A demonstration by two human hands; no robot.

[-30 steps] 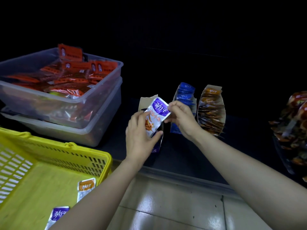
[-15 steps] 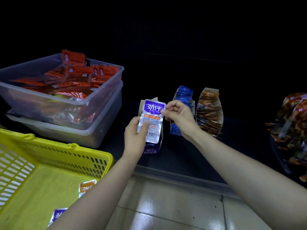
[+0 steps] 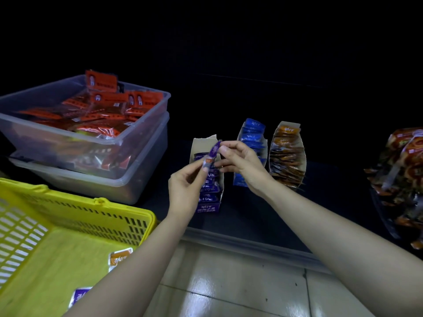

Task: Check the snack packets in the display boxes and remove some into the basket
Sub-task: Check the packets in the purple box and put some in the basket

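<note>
A purple snack packet [image 3: 212, 154] is held edge-on between both hands above the purple display box [image 3: 208, 191]. My left hand [image 3: 185, 188] pinches its lower end and my right hand [image 3: 242, 163] pinches its top. To the right stand a blue display box [image 3: 250, 143] and an orange display box [image 3: 287, 154], both full of packets. The yellow basket [image 3: 75, 216] sits at the lower left, with an orange packet [image 3: 119, 258] and a purple packet [image 3: 80, 296] lying in it.
Two stacked clear plastic tubs [image 3: 128, 156] with red-orange packets stand behind the basket on the dark shelf. A heap of brown-orange bags [image 3: 400, 175] lies at the right edge. A metal shelf rim [image 3: 251, 245] borders the tiled floor [image 3: 229, 282] below.
The purple packet has been turned between my hands from face-on, then back side shown, to edge-on. Both hands stay over the purple box.
</note>
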